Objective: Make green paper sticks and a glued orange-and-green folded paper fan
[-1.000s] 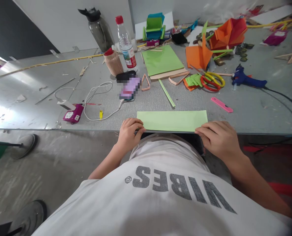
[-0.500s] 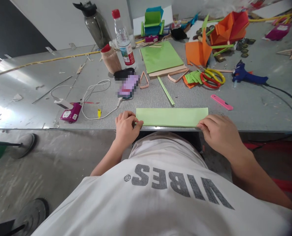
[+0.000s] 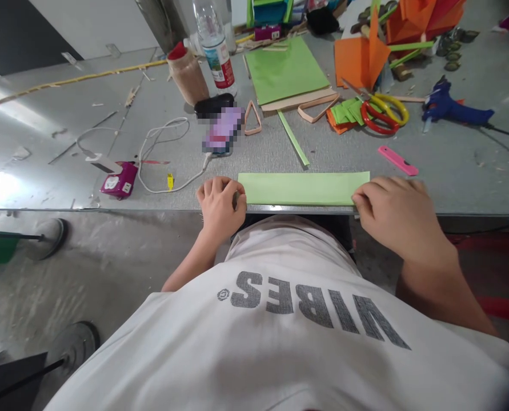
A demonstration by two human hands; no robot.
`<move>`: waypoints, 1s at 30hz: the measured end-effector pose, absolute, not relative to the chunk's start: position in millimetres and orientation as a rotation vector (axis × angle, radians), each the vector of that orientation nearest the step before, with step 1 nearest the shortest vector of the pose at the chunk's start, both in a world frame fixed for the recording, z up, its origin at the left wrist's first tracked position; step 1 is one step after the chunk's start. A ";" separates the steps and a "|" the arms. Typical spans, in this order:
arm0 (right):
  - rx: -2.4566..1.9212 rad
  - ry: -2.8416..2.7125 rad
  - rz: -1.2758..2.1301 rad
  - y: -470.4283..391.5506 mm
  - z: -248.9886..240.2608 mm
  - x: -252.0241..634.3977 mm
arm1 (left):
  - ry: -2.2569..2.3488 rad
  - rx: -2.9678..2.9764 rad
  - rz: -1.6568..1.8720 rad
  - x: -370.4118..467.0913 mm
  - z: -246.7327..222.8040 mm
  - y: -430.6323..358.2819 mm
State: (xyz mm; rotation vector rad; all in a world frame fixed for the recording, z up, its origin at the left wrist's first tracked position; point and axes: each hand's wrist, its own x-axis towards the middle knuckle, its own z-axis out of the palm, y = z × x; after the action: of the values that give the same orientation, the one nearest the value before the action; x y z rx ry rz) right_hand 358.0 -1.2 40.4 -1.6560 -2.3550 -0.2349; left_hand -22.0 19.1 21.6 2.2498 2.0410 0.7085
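Observation:
A light green paper strip (image 3: 303, 189) lies along the front edge of the grey table (image 3: 151, 200). At its left end my left hand (image 3: 222, 206) pinches the paper's edge between thumb and curled fingers. My right hand (image 3: 397, 214) grips the lower right corner, with thumb and forefinger pressed together. Just beyond the strip is a narrow folded green piece (image 3: 293, 138). A pink cutter (image 3: 398, 160) lies past the right end of the paper.
Behind are green sheets (image 3: 286, 71), red and yellow scissors (image 3: 380, 114), a blue glue gun (image 3: 457, 107), a phone (image 3: 223, 130) with a white cable, a plastic bottle (image 3: 215, 51) and a purple box (image 3: 119, 180).
The view has shifted, so the table items appear higher. Both hands remain at the strip's ends; my left thumb now sits higher, nearer the fingers.

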 end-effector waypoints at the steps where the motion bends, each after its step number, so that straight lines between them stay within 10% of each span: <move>1: -1.628 -2.354 -0.275 -1.9 40.5 347.5 | 2.042 2.258 0.726 -21.4 20.5 19.1; 30: -1.575 -2.515 -0.003 21.8 44.0 199.1 | 1.300 2.797 1.370 -3.5 -64.5 -0.3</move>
State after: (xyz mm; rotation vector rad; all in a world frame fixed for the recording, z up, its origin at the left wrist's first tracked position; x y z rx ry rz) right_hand 199.1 21.8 44.0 -1.5746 -2.5148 -0.0031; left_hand -3.5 -0.3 -64.5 2.7973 1.2997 1.3704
